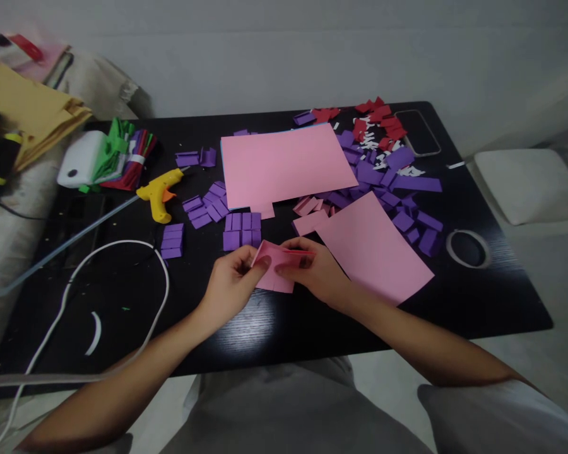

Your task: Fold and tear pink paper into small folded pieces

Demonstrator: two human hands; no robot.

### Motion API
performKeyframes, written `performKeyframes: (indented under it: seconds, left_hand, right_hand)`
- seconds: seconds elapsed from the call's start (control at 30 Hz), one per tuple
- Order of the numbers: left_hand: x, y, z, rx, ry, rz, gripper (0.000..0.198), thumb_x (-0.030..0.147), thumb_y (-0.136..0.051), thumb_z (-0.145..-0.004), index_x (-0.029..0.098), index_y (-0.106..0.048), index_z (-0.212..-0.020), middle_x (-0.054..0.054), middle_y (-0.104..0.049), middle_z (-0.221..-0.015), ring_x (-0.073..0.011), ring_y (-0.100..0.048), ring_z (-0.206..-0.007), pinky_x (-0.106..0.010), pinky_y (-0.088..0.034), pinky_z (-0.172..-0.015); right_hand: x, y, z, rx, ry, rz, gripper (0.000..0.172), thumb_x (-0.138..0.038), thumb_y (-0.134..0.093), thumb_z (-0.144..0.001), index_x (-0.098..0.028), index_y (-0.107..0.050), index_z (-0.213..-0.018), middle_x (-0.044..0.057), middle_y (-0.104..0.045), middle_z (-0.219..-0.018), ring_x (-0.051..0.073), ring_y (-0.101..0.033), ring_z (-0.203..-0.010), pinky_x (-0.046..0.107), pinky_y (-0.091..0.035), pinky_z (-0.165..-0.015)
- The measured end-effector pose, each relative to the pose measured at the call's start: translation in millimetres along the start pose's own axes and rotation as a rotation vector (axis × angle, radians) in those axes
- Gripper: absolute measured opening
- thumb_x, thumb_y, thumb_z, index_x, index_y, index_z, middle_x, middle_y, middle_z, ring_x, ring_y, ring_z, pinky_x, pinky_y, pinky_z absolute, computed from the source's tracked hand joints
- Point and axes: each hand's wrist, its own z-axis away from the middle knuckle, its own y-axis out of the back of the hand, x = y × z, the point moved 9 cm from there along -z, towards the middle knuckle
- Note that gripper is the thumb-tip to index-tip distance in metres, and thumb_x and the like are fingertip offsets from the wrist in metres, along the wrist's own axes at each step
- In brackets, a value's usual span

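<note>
Between my two hands, above the front part of the black table (312,337), is a small folded pink piece (277,277). My left hand (231,277) pinches its left side, thumb on the near face. At its right side my right hand (315,271) grips the upper edge, with the thumb in front and fingers behind. A large pink sheet (284,167) lies farther back, and another pink sheet (381,252) lies to the right of my right hand. Folded purple pieces (242,231) sit just beyond my left hand.
A yellow glue gun (158,194) lies at the left, near a looping white cable (165,277). Purple pieces (369,173) and red scraps (381,116) cover the back right. A tape roll (468,248) is at the right. Green and red bundles (132,157) stand back left.
</note>
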Motion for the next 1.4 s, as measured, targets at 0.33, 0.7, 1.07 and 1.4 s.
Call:
performKeyframes:
  seconds: [0.33, 0.7, 1.07, 1.4]
  left_hand:
    - [6, 0.9, 5, 0.032, -0.088, -0.129, 0.019, 0.030, -0.071, -0.087, 0.020, -0.060, -0.074, 0.005, -0.055, -0.057, -0.0095, -0.049, -0.050, -0.021, -0.037, -0.049]
    - [-8, 3.7, 3, 0.009, 0.025, 0.012, 0.019, 0.033, -0.067, -0.092, 0.022, -0.057, -0.081, 0.004, -0.064, -0.056, -0.0140, -0.063, -0.043, -0.023, -0.049, -0.043]
    - [-10, -7.7, -5, -0.082, 0.183, 0.246, 0.024, 0.034, -0.080, -0.080, 0.017, -0.067, -0.091, 0.001, -0.070, -0.073, -0.0181, -0.071, -0.058, -0.027, -0.060, -0.048]
    - [-20, -5.2, -4, -0.054, 0.218, 0.353, 0.030, 0.040, -0.086, -0.082, 0.014, -0.078, -0.095, -0.005, -0.076, -0.081, -0.0176, -0.072, -0.063, -0.027, -0.064, -0.050]
  right_hand:
    - [-51, 10, 21, 0.230, 0.448, 0.402, 0.023, -0.039, -0.077, -0.089, -0.025, -0.066, -0.103, 0.006, -0.074, -0.103, 0.021, -0.069, -0.085, 0.039, -0.055, -0.078]
    - [-39, 16, 13, 0.219, 0.393, 0.182, 0.039, -0.019, -0.072, -0.082, -0.027, -0.056, -0.116, 0.004, -0.078, -0.103, 0.024, -0.074, -0.098, 0.040, -0.059, -0.085]
    - [-41, 5, 18, 0.087, 0.464, 0.065, 0.036, -0.015, -0.070, -0.086, -0.026, -0.059, -0.118, 0.007, -0.076, -0.114, 0.023, -0.074, -0.112, 0.044, -0.060, -0.100]
    - [-46, -4, 21, -0.007, 0.523, 0.115, 0.050, -0.024, -0.083, -0.082, -0.026, -0.060, -0.127, 0.009, -0.069, -0.126, 0.024, -0.069, -0.116, 0.041, -0.061, -0.099]
